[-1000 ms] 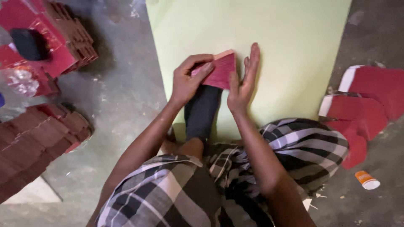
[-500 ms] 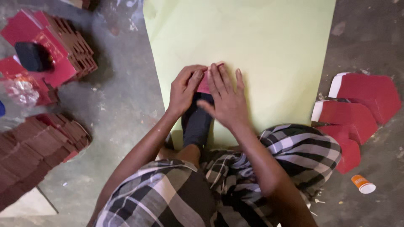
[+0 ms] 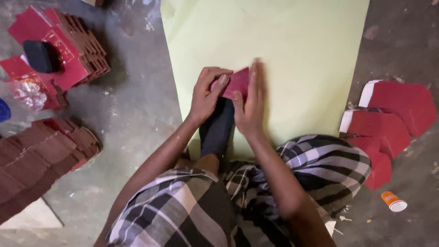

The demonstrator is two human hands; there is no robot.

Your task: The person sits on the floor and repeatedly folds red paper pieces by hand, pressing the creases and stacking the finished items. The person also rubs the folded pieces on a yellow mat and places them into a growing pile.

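The person sits on the grey concrete floor (image 3: 132,110), lap wrapped in a black-and-white checked cloth (image 3: 192,210), with a dark sock-like form (image 3: 217,130) lying just ahead of the knees. On its far end rests the small dark-red card piece (image 3: 238,82), at the near edge of the pale yellow-green paper sheet (image 3: 292,50). The left hand (image 3: 206,93) is pinched on the card's left edge, thumb and fingertips together over it. The right hand (image 3: 251,103) lies flat and extended — fingers together, palm against the card's right side, clamped on nothing.

Risks, as judged: the right hand is blurred, so a stroke under uneven pressure could skew the fold or crease the card off-line. The one-sided pinch may let the piece pivot on the rounded form beneath.

Further out, flat red cut-outs with white edges (image 3: 388,119) lie to the right, a small orange-and-white cap (image 3: 393,201) near them — a roll-under hazard. Stacks of folded dark-red pieces (image 3: 45,151) stand to the left, more red card stock (image 3: 68,50) beyond.
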